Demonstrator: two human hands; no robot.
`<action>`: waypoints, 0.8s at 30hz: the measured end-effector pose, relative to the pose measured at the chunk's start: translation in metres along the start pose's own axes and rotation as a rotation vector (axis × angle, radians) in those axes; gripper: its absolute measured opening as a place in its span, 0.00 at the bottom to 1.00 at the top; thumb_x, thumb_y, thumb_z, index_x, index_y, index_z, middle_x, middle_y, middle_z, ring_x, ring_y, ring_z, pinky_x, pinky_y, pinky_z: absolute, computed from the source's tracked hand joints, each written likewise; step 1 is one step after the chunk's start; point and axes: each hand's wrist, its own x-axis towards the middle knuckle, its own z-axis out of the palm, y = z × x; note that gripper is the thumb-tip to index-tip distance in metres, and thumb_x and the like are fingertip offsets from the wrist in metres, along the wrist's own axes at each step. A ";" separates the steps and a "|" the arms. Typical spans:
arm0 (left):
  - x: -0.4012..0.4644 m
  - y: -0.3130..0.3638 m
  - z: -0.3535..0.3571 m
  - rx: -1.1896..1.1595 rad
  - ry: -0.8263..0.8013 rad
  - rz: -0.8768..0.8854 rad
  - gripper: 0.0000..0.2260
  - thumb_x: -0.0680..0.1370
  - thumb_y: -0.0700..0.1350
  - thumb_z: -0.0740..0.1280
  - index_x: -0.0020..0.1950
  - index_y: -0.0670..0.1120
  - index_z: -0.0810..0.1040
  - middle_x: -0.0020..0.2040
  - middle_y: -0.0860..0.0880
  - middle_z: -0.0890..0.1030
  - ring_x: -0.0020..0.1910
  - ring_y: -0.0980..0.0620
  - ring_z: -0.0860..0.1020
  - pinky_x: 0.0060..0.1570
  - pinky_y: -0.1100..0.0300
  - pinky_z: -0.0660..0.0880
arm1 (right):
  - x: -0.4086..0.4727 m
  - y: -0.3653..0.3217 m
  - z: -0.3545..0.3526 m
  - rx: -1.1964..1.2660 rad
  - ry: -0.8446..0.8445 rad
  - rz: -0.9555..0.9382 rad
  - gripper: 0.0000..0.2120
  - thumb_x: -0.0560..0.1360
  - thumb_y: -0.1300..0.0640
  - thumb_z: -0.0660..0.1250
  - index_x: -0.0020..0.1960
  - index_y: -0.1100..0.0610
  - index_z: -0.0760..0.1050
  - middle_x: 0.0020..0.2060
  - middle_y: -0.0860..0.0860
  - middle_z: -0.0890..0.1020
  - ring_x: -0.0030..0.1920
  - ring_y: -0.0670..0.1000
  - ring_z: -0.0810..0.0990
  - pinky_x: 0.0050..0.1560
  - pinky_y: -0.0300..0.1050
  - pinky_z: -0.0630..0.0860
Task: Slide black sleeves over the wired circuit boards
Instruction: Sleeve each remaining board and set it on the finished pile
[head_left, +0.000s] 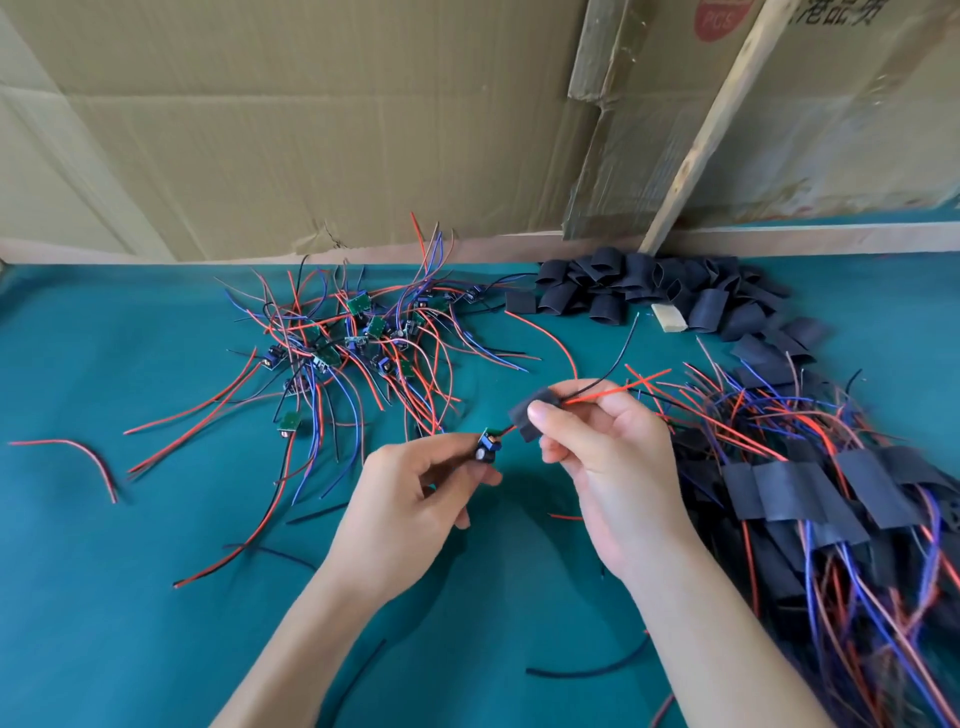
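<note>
Two bare forearms reach in over a teal counter (104, 597) as a person works mid-step on one unit. The left hand (410, 499) pinches a small wired circuit board (487, 449) between thumb and fingers, and the right hand (602, 457) grips a black sleeve (532, 413) already threaded onto the board's red and black wires (608, 389), which poke out its far end. The sleeve sits just beside the board, not yet over it. The next move, by the look of it, calls for drawing the sleeve along the wires while the board is held steady and lined up with the opening.

A tangle of bare boards (358, 338) lies at centre-left, loose sleeves (654, 291) are heaped at the back, and sleeved units (810, 493) are piled at right. On the cardboard backdrop (311, 130), a red mark reads "PCS" (719, 21); the dark characters printed beside it are cut off by the frame and unreadable.
</note>
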 end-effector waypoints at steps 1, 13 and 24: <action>-0.001 0.000 0.001 0.077 0.018 0.022 0.11 0.79 0.40 0.67 0.50 0.55 0.84 0.43 0.59 0.86 0.27 0.59 0.76 0.35 0.63 0.76 | -0.001 0.001 0.002 -0.026 -0.021 -0.002 0.09 0.74 0.70 0.73 0.45 0.57 0.80 0.36 0.52 0.86 0.33 0.46 0.80 0.36 0.36 0.76; -0.003 0.000 0.005 0.262 0.174 0.094 0.13 0.77 0.42 0.74 0.60 0.54 0.84 0.41 0.63 0.83 0.25 0.54 0.73 0.34 0.61 0.74 | -0.003 0.005 0.003 -0.307 -0.105 -0.018 0.08 0.72 0.65 0.77 0.46 0.55 0.81 0.40 0.52 0.88 0.38 0.47 0.84 0.39 0.36 0.78; -0.003 0.009 0.004 0.140 0.069 0.073 0.05 0.75 0.50 0.67 0.45 0.57 0.83 0.32 0.52 0.79 0.29 0.45 0.73 0.32 0.50 0.75 | -0.005 0.011 0.006 -0.330 -0.147 0.071 0.10 0.70 0.51 0.78 0.45 0.55 0.82 0.37 0.52 0.85 0.37 0.50 0.83 0.37 0.38 0.77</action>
